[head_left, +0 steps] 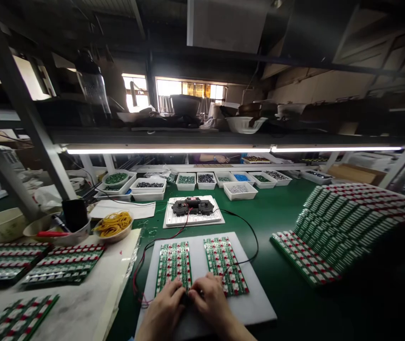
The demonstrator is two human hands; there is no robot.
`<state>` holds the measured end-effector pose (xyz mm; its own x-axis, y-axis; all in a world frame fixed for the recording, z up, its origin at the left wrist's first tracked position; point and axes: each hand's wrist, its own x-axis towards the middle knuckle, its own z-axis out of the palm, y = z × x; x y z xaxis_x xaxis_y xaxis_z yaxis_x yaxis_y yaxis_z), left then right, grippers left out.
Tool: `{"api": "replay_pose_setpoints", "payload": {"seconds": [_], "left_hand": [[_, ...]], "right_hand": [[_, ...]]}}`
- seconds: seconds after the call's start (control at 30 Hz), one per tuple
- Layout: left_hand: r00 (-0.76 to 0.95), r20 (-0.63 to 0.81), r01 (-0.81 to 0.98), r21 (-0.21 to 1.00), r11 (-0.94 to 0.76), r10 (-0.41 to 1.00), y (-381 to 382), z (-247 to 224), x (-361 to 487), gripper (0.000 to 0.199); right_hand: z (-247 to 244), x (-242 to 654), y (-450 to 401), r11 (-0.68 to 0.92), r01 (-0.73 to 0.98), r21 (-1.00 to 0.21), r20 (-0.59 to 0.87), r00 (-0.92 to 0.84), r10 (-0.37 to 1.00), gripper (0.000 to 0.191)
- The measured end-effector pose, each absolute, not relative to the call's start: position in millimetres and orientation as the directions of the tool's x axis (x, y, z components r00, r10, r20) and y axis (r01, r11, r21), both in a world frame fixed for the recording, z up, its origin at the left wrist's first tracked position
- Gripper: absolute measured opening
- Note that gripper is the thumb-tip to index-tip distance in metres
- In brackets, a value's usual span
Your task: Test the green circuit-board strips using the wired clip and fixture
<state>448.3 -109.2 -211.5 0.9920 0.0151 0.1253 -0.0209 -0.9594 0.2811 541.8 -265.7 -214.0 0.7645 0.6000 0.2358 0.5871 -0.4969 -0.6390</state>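
A white foam pad [197, 253] carries two green circuit-board panels with white and red parts, a left panel [174, 258] and a right panel [225, 265]. My left hand [166, 305] rests at the near end of the left panel with its fingers curled together; what they hold, if anything, is hidden. Just beside it, my right hand [209, 296] is closed between the panels' near ends, and a black wire [252, 255] runs into its fingers. Red and black wires [139, 284] reach the pad's edge by my left hand. The fingertips almost meet.
Behind the pad, a black device [192, 207] sits on a white tray [218, 219]. Stacked board panels [351, 227] stand on the right. More panels [65, 263] and a bowl of yellow rubber bands [115, 225] lie left. White part bins [239, 194] line the back under a light tube.
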Motion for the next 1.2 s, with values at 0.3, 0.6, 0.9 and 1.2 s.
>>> {"api": "replay_pose_setpoints", "payload": {"seconds": [0.3, 0.6, 0.9, 1.2], "left_hand": [[0.998, -0.004, 0.053, 0.439, -0.897, 0.057, -116.3, -189.3, 449.7, 0.037], [0.946, 0.293, -0.026, 0.496, -0.868, 0.139, -103.6, -180.5, 454.8, 0.026], [0.914, 0.357, -0.052, 0.576, -0.816, 0.194, -93.0, -209.5, 461.6, 0.024], [0.895, 0.405, -0.078, 0.555, -0.828, 0.187, -94.6, -210.5, 457.8, 0.023]], "right_hand": [[-207.6, 539.6, -267.9, -0.443, 0.589, -0.676, 0.263, 0.754, 0.601, 0.010], [-181.3, 548.3, -261.0, -0.529, 0.523, -0.669, 0.175, 0.802, 0.571, 0.015], [-188.1, 552.1, -255.8, -0.575, 0.526, -0.627, 0.151, 0.805, 0.573, 0.014], [-190.8, 549.2, -257.9, -0.553, 0.535, -0.639, 0.183, 0.804, 0.566, 0.013]]}}
